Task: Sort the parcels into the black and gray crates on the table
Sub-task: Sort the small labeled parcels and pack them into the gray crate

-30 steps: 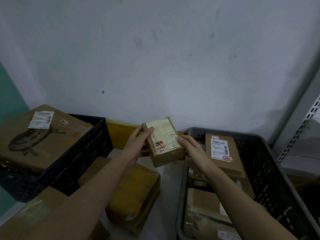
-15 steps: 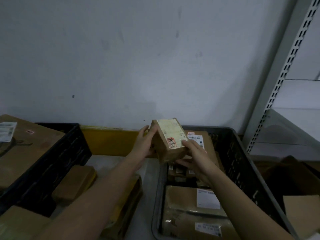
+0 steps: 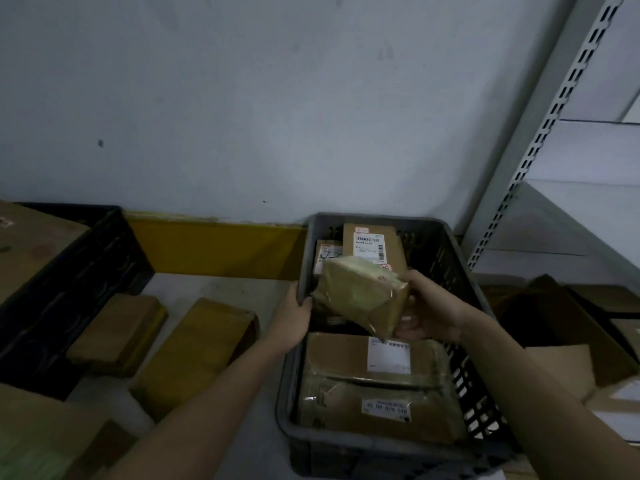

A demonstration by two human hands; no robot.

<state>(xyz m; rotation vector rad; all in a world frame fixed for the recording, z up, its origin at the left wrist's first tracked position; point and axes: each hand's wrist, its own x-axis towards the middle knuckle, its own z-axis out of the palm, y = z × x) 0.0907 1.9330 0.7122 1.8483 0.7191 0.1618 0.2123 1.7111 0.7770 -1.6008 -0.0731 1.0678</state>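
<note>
A small taped brown parcel hangs tilted over the middle of the gray crate, with my right hand gripping its right end. My left hand rests against the gray crate's left rim, fingers curled on the edge, apart from the parcel or barely touching it. Several labelled parcels lie inside the gray crate. The black crate stands at the left with a large cardboard box in it.
Two brown parcels lie on the table between the crates. More cardboard fills the near left corner. A metal shelf upright and open boxes stand at the right. A yellow strip runs along the wall.
The parcel has moved right and down, tipping over the gray crate. My left hand has let go of it and dropped to the crate's rim. The view has shifted right.
</note>
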